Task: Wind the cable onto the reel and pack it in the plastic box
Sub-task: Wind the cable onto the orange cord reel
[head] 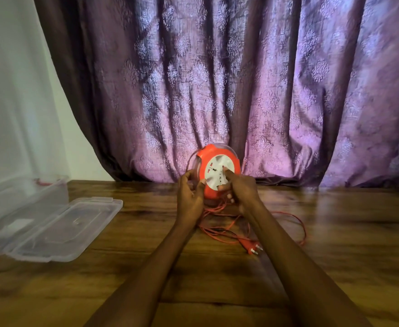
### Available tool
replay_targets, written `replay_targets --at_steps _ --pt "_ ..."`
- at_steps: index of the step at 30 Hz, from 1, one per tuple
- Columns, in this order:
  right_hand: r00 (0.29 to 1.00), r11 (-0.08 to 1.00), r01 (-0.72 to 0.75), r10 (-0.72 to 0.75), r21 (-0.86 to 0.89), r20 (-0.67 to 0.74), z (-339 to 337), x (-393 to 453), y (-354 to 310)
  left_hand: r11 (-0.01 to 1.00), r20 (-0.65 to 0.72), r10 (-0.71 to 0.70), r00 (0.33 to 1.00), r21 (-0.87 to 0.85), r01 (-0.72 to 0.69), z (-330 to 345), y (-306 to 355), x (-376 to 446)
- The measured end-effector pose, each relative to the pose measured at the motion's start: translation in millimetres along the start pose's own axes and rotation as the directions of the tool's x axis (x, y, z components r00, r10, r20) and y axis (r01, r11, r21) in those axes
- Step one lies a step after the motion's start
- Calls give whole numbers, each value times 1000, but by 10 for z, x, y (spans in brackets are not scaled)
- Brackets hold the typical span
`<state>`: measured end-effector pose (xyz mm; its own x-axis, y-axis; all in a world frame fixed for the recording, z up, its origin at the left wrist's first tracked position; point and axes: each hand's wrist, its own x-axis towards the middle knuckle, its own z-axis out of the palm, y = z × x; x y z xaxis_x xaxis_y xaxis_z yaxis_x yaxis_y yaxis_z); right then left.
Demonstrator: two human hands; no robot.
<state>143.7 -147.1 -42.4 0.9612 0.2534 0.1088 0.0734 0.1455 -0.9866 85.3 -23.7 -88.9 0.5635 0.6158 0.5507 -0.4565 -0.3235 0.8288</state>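
Note:
An orange cable reel (213, 159) with a white socket face is held upright above the wooden table (335, 244), its face turned toward me. My left hand (190, 195) grips the reel's left edge, thumb on the rim. My right hand (239, 188) holds the white face, fingers curled onto it. Loose orange cable (295, 223) lies in loops on the table below and to the right of the reel. Its orange plug (252, 247) rests between my forearms.
A clear plastic box (40, 190) stands at the table's left edge by the wall, with its clear lid (59, 230) lying flat in front of it. A purple patterned curtain (241, 90) hangs right behind the table.

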Motion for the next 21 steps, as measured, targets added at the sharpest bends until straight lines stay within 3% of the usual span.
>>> replay_targets --at_steps 1,2,4,5,7,9,16,19,21 --pt "993 979 117 -120 -168 -3 -17 11 17 999 -17 -28 999 -39 28 -40 17 54" --pt "960 884 257 -281 -390 -5 -46 32 48 995 -20 -60 998 -82 58 -75 28 109" --pt "775 484 514 -616 -708 141 -117 48 95 976 -3 -139 990 -170 137 -126 28 214" --pt "661 268 610 -692 -746 291 -142 55 101 960 13 -183 983 -212 181 -149 32 249" --pt "509 -35 712 -661 -701 550 -169 36 59 934 60 -234 970 -263 241 -201 55 284" --pt "460 -181 719 -599 -671 656 -168 -6 18 940 108 -219 970 -244 239 -257 70 303" --pt "581 -352 556 -483 -753 655 -167 59 108 995 152 -96 984 -16 100 -229 101 257" --pt "625 -223 468 -601 -855 498 -178 73 155 996 173 -2 985 93 -14 -133 85 210" --pt "684 -19 431 -645 -902 340 -167 66 167 985 152 52 987 155 -76 -66 78 145"
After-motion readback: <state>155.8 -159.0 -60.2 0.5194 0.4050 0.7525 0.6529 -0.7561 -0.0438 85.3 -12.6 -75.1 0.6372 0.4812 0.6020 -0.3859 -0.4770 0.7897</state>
